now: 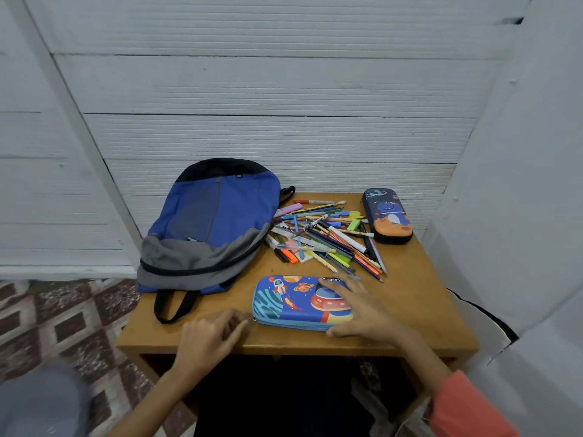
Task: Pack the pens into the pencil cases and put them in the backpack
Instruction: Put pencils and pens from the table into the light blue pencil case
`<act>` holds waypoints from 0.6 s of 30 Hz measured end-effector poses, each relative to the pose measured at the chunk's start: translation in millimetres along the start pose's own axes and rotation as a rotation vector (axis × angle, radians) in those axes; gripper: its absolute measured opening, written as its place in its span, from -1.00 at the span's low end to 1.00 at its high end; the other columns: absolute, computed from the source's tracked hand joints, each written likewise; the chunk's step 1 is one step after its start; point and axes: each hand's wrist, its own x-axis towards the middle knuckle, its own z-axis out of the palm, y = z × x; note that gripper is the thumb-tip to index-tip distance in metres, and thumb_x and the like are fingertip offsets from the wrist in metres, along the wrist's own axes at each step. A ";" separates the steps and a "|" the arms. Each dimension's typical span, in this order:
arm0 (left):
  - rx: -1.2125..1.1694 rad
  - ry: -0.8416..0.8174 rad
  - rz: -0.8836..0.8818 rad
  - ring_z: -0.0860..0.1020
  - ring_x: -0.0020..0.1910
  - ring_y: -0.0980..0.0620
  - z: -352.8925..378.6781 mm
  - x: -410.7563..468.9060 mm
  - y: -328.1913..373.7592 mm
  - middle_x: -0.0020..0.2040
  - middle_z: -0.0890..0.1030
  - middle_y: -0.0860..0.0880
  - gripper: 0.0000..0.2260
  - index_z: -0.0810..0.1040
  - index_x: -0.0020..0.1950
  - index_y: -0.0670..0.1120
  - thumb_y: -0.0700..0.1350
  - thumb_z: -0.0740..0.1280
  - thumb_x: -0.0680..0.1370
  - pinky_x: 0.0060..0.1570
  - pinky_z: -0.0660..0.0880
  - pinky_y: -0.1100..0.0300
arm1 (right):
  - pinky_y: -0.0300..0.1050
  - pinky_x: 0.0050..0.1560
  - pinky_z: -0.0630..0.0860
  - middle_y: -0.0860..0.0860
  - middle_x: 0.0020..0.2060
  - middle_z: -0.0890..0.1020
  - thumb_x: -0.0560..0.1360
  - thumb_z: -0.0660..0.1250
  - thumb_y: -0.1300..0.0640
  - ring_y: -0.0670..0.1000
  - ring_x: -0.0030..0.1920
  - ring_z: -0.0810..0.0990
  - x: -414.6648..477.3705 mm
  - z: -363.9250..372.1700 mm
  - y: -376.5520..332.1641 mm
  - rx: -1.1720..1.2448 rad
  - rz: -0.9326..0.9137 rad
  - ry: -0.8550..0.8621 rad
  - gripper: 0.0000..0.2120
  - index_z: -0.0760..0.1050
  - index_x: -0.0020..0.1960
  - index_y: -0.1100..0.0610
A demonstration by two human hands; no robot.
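At the near edge of a wooden table (410,310), a right hand (356,305) lies flat, fingers spread, on a blue rocket-print hard-shell pencil case (293,302) while the left hand (211,334), fingers curled, pinches its zip pull (254,319). The shell looks stiff and light: steady it from above.

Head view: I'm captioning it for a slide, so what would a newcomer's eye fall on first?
The tangled heap of colourful pens at the middle-rear of the wooden table catches the eye first. Left of it a blue and grey backpack lies flat. Near the front edge sits a bright blue space-print pencil case, with the right grip, a bare hand, resting flat on its right end.
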 end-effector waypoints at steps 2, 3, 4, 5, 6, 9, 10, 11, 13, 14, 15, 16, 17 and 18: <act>0.067 -0.003 0.008 0.50 -0.43 0.27 -0.9 9.8 -8.8 -0.36 0.56 0.20 -0.74 0.56 -0.02 0.18 0.25 0.15 0.56 -0.47 0.43 0.34 | 0.11 0.41 0.31 -0.26 0.50 -0.04 0.30 0.45 -0.31 -0.08 0.51 -0.03 0.8 -0.1 0.3 0.005 -0.006 0.007 -0.09 -0.05 0.46 -0.42; 0.075 -0.011 -0.005 0.50 -0.43 0.26 0.1 15.5 -11.5 -0.37 0.56 0.18 -0.73 0.57 -0.03 0.17 0.26 0.15 0.55 -0.46 0.43 0.33 | 0.10 0.41 0.32 -0.25 0.49 -0.03 0.30 0.45 -0.31 -0.08 0.51 -0.02 1.2 -0.2 0.6 0.009 -0.008 0.008 -0.10 -0.04 0.46 -0.42; 0.079 -0.007 -0.022 0.51 -0.43 0.24 1.9 21.5 -14.6 -0.38 0.57 0.17 -0.71 0.59 -0.05 0.15 0.26 0.15 0.54 -0.46 0.44 0.33 | 0.10 0.40 0.32 -0.26 0.49 -0.03 0.30 0.45 -0.30 -0.08 0.51 -0.01 0.9 -0.4 0.5 0.014 -0.010 0.009 -0.10 -0.03 0.46 -0.41; 0.085 0.003 -0.042 0.53 -0.43 0.22 4.4 27.7 -17.5 -0.38 0.58 0.16 -0.70 0.60 -0.08 0.13 0.25 0.15 0.53 -0.46 0.45 0.31 | 0.09 0.41 0.32 -0.26 0.49 -0.02 0.30 0.45 -0.29 -0.08 0.51 -0.01 0.8 -0.4 0.8 0.022 -0.011 0.011 -0.10 -0.02 0.47 -0.41; 0.094 -0.003 -0.064 0.54 -0.41 0.20 6.7 34.0 -18.9 -0.37 0.59 0.15 -0.68 0.61 -0.09 0.10 0.24 0.15 0.52 -0.45 0.47 0.27 | 0.09 0.41 0.31 -0.27 0.49 -0.02 0.31 0.46 -0.28 -0.09 0.50 -0.02 0.2 -0.2 0.9 0.033 -0.014 0.013 -0.11 -0.01 0.47 -0.40; 0.104 -0.073 -0.127 0.60 -0.29 0.12 14.3 59.2 -21.0 -0.24 0.66 0.10 -0.79 0.62 -0.06 0.03 0.12 0.28 0.55 -0.31 0.53 0.18 | 0.08 0.43 0.29 -0.29 0.48 -0.03 0.33 0.47 -0.24 -0.10 0.51 -0.05 -1.7 -0.2 1.2 0.072 -0.025 0.015 -0.12 0.02 0.48 -0.37; 0.100 -0.092 -0.135 0.61 -0.25 0.08 16.1 69.8 -19.5 -0.20 0.67 0.08 -0.83 0.62 -0.05 0.00 0.07 0.33 0.55 -0.27 0.54 0.15 | 0.08 0.43 0.28 -0.29 0.48 -0.03 0.34 0.48 -0.22 -0.10 0.51 -0.06 -1.9 -0.5 1.0 0.079 -0.023 0.013 -0.13 0.03 0.48 -0.35; 0.100 -0.104 -0.133 0.62 -0.23 0.04 18.7 80.8 -18.9 -0.18 0.68 0.05 -0.84 0.62 -0.05 -0.02 0.05 0.35 0.55 -0.25 0.55 0.13 | 0.08 0.44 0.26 -0.29 0.49 -0.04 0.34 0.48 -0.21 -0.11 0.51 -0.07 -1.5 -0.6 1.3 0.081 -0.022 0.012 -0.13 0.04 0.49 -0.34; 0.118 -0.150 -0.124 0.62 -0.21 -0.01 24.6 100.7 -15.3 -0.16 0.68 0.00 -0.81 0.61 -0.05 -0.07 0.05 0.34 0.56 -0.21 0.57 0.07 | 0.07 0.45 0.26 -0.31 0.48 -0.05 0.34 0.48 -0.20 -0.12 0.51 -0.07 -0.6 0.1 2.0 0.084 -0.023 0.012 -0.14 0.05 0.48 -0.36; 0.133 -0.177 -0.114 0.61 -0.19 -0.03 27.7 109.0 -12.8 -0.15 0.67 -0.03 -0.79 0.60 -0.05 -0.09 0.04 0.33 0.56 -0.19 0.57 0.05 | 0.08 0.45 0.26 -0.32 0.48 -0.05 0.34 0.48 -0.21 -0.11 0.51 -0.08 -0.2 0.6 2.5 0.088 -0.023 0.011 -0.14 0.05 0.47 -0.37; 0.149 -0.204 -0.099 0.61 -0.15 -0.05 31.0 116.2 -10.0 -0.13 0.67 -0.05 -0.78 0.59 -0.05 -0.10 0.04 0.32 0.57 -0.17 0.56 0.04 | 0.09 0.45 0.26 -0.32 0.48 -0.05 0.33 0.48 -0.22 -0.11 0.51 -0.08 0.3 0.8 3.5 0.093 -0.022 0.008 -0.14 0.05 0.47 -0.37; 0.164 -0.228 -0.086 0.61 -0.12 -0.06 33.0 122.0 -7.4 -0.11 0.67 -0.06 -0.78 0.59 -0.04 -0.11 0.04 0.32 0.57 -0.15 0.55 0.04 | 0.11 0.45 0.25 -0.32 0.48 -0.05 0.33 0.47 -0.22 -0.10 0.51 -0.09 0.6 1.1 4.1 0.096 -0.022 0.003 -0.14 0.05 0.47 -0.37; 0.169 -0.249 -0.074 0.60 -0.10 -0.06 33.5 127.0 -5.7 -0.09 0.67 -0.07 -0.79 0.59 -0.04 -0.11 0.03 0.32 0.57 -0.15 0.53 0.06 | 0.11 0.45 0.25 -0.32 0.48 -0.05 0.32 0.47 -0.23 -0.10 0.52 -0.09 0.8 1.0 4.3 0.097 -0.023 0.000 -0.14 0.05 0.47 -0.37; 0.169 -0.262 -0.062 0.60 -0.09 -0.05 32.4 131.5 -4.0 -0.09 0.68 -0.06 -0.81 0.60 -0.04 -0.11 0.01 0.33 0.57 -0.16 0.50 0.10 | 0.12 0.44 0.26 -0.32 0.48 -0.05 0.32 0.47 -0.24 -0.09 0.52 -0.08 1.2 1.1 4.6 0.096 -0.024 0.002 -0.14 0.05 0.47 -0.38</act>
